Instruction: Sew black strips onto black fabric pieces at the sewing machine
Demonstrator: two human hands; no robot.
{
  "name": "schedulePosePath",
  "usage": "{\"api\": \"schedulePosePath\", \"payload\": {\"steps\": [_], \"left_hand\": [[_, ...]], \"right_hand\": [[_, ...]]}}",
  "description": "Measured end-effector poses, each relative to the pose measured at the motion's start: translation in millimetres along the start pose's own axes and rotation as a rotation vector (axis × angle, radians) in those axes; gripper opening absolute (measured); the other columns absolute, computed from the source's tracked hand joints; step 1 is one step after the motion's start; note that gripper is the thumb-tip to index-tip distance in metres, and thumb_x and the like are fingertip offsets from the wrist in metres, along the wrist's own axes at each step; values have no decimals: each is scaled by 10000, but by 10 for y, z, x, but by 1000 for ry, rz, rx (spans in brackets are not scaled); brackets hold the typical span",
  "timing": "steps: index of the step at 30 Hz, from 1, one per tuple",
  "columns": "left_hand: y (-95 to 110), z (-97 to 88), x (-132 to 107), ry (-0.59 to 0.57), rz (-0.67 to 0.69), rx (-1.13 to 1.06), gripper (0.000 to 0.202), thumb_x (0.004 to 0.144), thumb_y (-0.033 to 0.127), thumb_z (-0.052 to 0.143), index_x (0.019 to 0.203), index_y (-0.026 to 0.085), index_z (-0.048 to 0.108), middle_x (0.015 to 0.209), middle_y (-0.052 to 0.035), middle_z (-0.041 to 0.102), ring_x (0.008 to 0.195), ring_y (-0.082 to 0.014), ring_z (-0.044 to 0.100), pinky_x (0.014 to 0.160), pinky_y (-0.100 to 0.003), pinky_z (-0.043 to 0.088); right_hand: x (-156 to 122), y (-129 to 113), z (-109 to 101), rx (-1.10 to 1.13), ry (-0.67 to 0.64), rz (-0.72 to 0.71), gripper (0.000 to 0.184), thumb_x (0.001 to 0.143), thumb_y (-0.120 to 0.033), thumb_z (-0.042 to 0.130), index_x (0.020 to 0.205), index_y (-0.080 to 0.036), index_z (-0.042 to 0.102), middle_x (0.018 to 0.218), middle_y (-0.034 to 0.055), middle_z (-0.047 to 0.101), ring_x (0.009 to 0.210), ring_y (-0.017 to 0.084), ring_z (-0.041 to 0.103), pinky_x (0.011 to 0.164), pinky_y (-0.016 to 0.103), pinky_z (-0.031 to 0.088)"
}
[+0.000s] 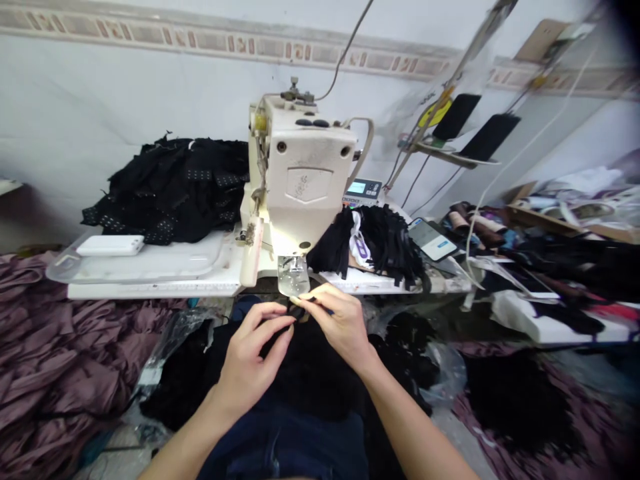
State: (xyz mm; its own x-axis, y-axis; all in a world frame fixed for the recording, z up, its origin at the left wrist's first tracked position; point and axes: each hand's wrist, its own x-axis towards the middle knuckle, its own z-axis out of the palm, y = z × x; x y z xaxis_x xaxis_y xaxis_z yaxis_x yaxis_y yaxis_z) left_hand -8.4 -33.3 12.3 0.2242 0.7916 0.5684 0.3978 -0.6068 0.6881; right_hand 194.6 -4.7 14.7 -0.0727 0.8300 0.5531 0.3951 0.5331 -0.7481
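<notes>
My left hand (255,353) and my right hand (340,327) are close together in front of an industrial sewing machine (300,167). Their fingertips pinch a small piece of black fabric (302,310) just below the clear presser foot (293,277). The machine's lamp lights the white table (155,290) around the foot. Beneath my hands, a mass of black fabric (305,373) lies over my lap. My fingers hide most of the small piece.
A heap of black fabric with metal hook strips (173,190) and a white power bank (110,245) sit left of the machine. Black strips (387,243) and a phone (433,239) lie right of it. Mauve cloth (50,347) is heaped at lower left.
</notes>
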Motion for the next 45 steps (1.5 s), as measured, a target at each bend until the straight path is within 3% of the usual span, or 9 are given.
{"api": "schedulePosePath", "payload": {"steps": [4,8,14,17,24,29,34,41,45], "left_hand": [[-10,21,251,-11,359,332,321,1007,126,677,1312,209,739,1304,-117,763,1238,-284,697,1066,-441,613],[-116,28,378,-116,505,456,409,1033,168,647,1441,163,660,1334,-142,770,1270,-318,717,1070,-456,633],[-168,91,323,-60,495,463,390,1017,133,646,1406,161,672,1270,-150,780,1261,-320,727,1074,-455,635],[-176,129,282,4,451,417,403,1006,111,638,1401,185,676,1390,-182,712,1318,-318,692,1073,-448,633],[-181,155,314,-61,445,449,418,1014,154,661,1430,194,666,1313,-127,774,1261,-316,695,1063,-476,634],[-146,200,293,-38,458,510,511,1015,127,643,1519,204,619,1343,-116,772,1251,-305,705,1070,-465,628],[-123,245,292,-27,465,599,491,1015,135,651,1503,183,636,1360,-114,768,1247,-319,707,1048,-466,637],[-116,239,302,-39,473,603,428,1019,135,656,1447,152,668,1357,-111,769,1241,-324,699,1052,-471,633],[-120,218,297,-30,498,592,430,1011,121,660,1441,140,665,1337,-120,775,1232,-318,700,1053,-466,630]], "right_hand": [[283,106,46,-171,73,-110,270,1070,-327,662,886,-219,827,866,73,741,818,223,693,777,352,559],[416,174,47,-225,71,-132,266,1069,-312,659,885,-223,829,862,71,720,824,227,680,798,366,568],[259,103,2,-273,-64,-166,251,1091,-345,627,1140,-232,845,990,107,715,916,249,668,829,390,570],[145,161,-9,-242,-43,-174,282,1078,-364,650,1292,-267,806,1165,130,726,1024,272,672,883,421,586],[72,388,-2,53,-39,-33,301,1107,-353,583,1293,-272,806,1494,131,625,1307,277,641,1102,448,538],[73,360,38,227,158,267,341,1077,-454,612,1086,-195,835,1121,118,787,1057,264,733,987,401,572],[-33,344,89,354,83,407,357,998,-536,714,990,-189,799,873,56,773,841,234,715,801,339,580],[134,295,22,219,174,244,279,945,-475,802,978,-197,789,964,68,764,853,212,722,774,318,576],[430,194,-122,73,-47,91,213,958,-417,798,915,-210,824,932,52,728,793,190,690,713,308,548]]}}
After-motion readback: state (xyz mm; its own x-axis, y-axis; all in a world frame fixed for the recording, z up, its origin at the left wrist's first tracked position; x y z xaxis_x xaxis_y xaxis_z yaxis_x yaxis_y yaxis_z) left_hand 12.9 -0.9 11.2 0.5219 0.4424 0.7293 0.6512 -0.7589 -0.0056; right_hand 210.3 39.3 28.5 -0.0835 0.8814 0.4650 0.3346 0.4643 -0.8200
